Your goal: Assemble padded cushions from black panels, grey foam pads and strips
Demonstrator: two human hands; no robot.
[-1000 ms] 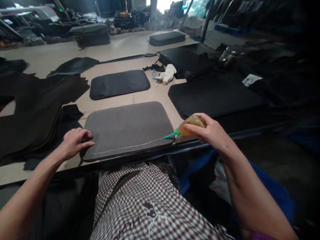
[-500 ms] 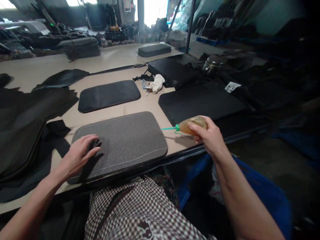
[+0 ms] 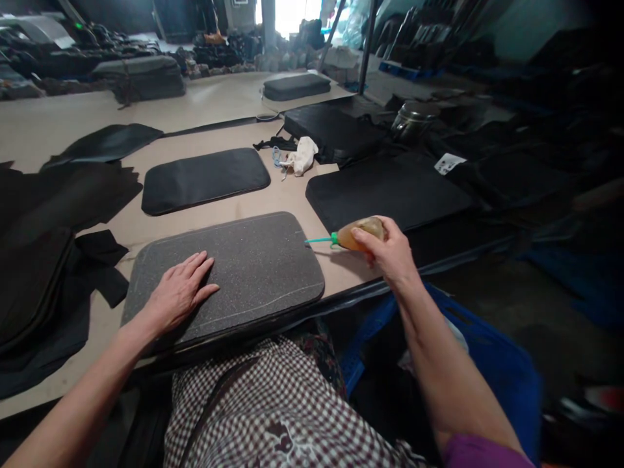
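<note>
In front of me lies a dark grey speckled panel (image 3: 258, 266) with rounded corners and pale lines marked along its edges. My left hand (image 3: 182, 289) rests flat on its left part, fingers stretched out. In my right hand (image 3: 385, 247) is a squeeze bottle (image 3: 355, 234) of amber liquid, held on its side. Its green cap and long thin green nozzle (image 3: 319, 240) point left, with the tip at the panel's right edge. Whether the tip touches the panel I cannot tell.
Beyond the panel lies a smooth black panel (image 3: 207, 179). A white cloth bundle (image 3: 302, 156) sits behind it to the right. Black sheets (image 3: 380, 192) cover the right side, black cut pieces (image 3: 43, 201) the left. A blue crate (image 3: 507, 370) stands below at right.
My left hand has come down onto the panel, further right. The bottle in my right hand has shifted left, its nozzle still by the panel's right edge. The view has tilted slightly.
</note>
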